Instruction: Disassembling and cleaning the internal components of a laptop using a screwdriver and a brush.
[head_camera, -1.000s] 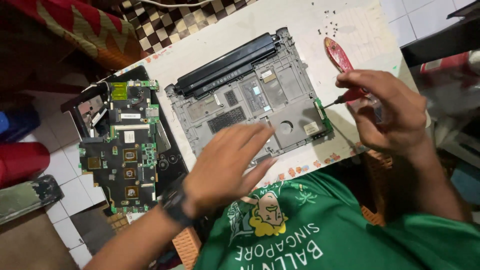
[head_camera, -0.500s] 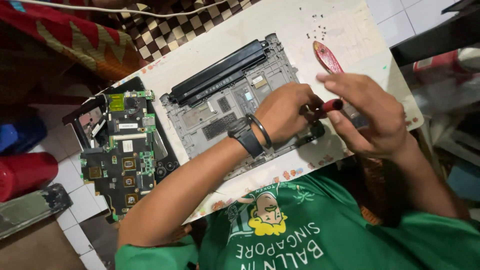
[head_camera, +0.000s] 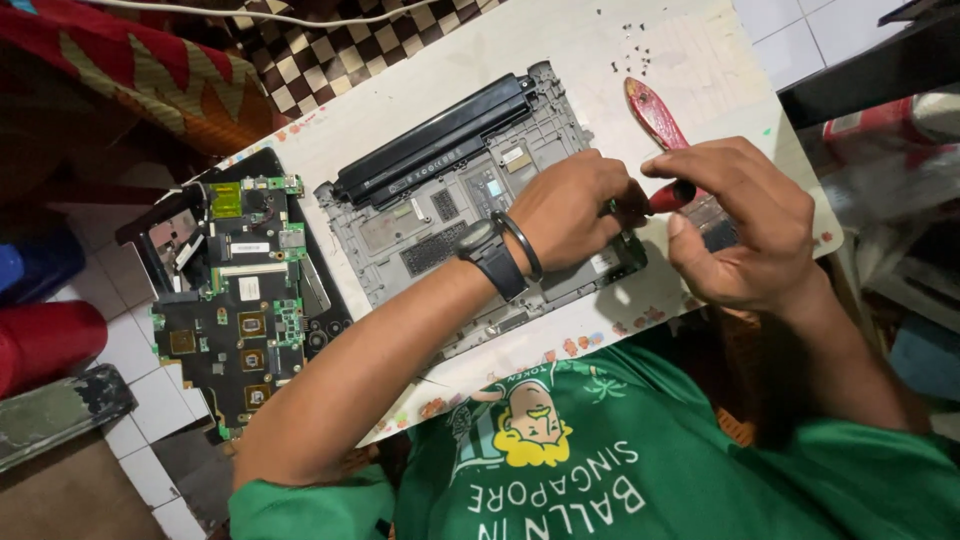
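A grey laptop base (head_camera: 440, 220) lies open on a white table (head_camera: 600, 50), with a long black battery (head_camera: 435, 140) along its far edge. My left hand (head_camera: 575, 205), with a black watch and a bangle on the wrist, rests on the base's right corner, fingers closed near the tip of a screwdriver. My right hand (head_camera: 745, 220) grips the red-handled screwdriver (head_camera: 668, 197), which points left into that corner. What the left fingers pinch is hidden.
A dark motherboard (head_camera: 235, 300) lies on a black laptop cover at the table's left end. A red flat tool (head_camera: 655, 112) and several tiny screws (head_camera: 630, 45) sit at the far right. A red patterned cloth (head_camera: 130, 70) lies beyond the table; the floor is white tile.
My left hand moved from the front edge of the base across to its right corner, meeting the screwdriver. My right hand shifted slightly left with the screwdriver.
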